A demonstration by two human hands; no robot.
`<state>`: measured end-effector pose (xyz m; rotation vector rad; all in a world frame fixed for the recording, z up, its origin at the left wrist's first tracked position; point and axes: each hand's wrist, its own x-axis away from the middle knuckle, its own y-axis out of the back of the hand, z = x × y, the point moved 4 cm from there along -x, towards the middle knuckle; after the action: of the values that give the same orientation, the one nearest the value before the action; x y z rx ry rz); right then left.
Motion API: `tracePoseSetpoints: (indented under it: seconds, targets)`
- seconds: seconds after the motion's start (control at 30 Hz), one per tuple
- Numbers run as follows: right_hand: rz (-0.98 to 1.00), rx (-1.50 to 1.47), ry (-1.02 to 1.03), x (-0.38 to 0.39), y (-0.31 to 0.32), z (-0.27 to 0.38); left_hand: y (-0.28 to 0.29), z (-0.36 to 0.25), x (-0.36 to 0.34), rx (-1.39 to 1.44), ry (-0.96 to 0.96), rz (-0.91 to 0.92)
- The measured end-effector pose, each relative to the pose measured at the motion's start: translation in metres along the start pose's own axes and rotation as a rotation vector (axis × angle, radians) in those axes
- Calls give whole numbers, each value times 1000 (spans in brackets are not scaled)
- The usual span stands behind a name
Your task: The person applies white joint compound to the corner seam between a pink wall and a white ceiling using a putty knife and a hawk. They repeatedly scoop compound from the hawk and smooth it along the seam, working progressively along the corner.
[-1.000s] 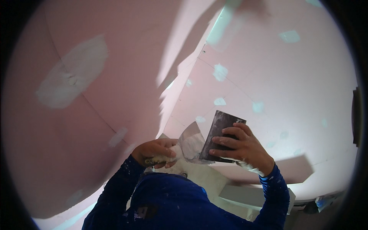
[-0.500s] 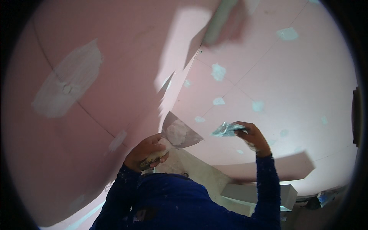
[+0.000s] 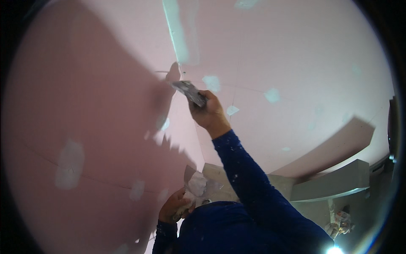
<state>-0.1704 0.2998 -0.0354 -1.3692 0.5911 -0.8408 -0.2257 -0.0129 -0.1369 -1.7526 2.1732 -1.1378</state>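
Both hands grasped: left hand, a fan-shaped grey metal blade, likely angled to carry white paste; right hand, a flat grey blade near pink boarding's edge.

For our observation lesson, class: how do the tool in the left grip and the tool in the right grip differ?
Position: the left tool is low, near the blue shirt; the right tool is high, near the pale strip.
Load: the left tool carries a white heap; the right tool shows none on its visible side.
Look: the left tool flares wide; the right tool appears slimmer from this angle.
Shared: each is held one-handed.
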Motion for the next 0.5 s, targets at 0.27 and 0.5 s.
tracePoseSetpoints:
  seconds: [0.27, 0.5]
  targets:
    - [-16, -427, 51, -38, -23, -9, 1, 7, -2, 28, -39, -74]
    - [0, -437, 7, -62, -45, 6, 14, 16, -6, -17, -41, -46]
